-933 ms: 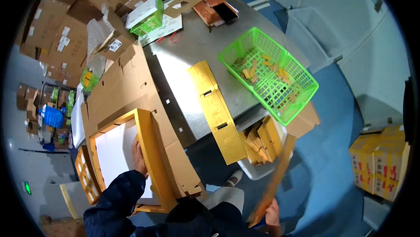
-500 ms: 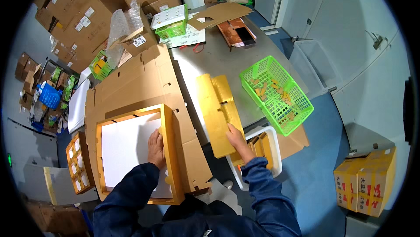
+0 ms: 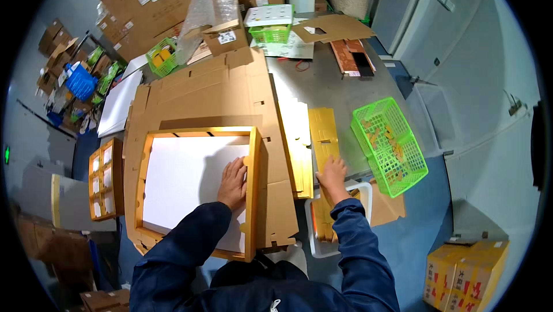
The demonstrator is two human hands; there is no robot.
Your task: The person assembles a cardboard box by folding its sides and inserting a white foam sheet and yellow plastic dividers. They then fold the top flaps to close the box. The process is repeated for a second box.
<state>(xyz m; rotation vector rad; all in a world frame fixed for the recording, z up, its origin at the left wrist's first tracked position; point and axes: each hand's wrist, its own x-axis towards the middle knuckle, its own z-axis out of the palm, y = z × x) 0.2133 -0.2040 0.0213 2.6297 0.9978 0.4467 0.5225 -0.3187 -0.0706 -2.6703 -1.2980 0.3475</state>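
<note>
A shallow yellow wooden frame with a white panel inside lies at the left of centre. My left hand rests inside its right side, fingers stretched along the panel and touching the frame's inner wall; it holds nothing I can see. To the right, my right hand lies on a long golden-yellow slotted strip, fingers apart on its surface. The strip's near end reaches over a white bin. Beside it, a second golden-yellow board lies along the cardboard's edge, shining in the light.
Flattened cardboard lies under the frame. A green basket with small wooden pieces stands on the grey table at the right. A wooden box with compartments is at the far left. A taped carton sits on the floor at right.
The two golden-yellow pieces, together before, now lie apart on the table. My right hand has let its fingers spread on the right-hand strip. The view has shifted; my left hand stays in the frame.
</note>
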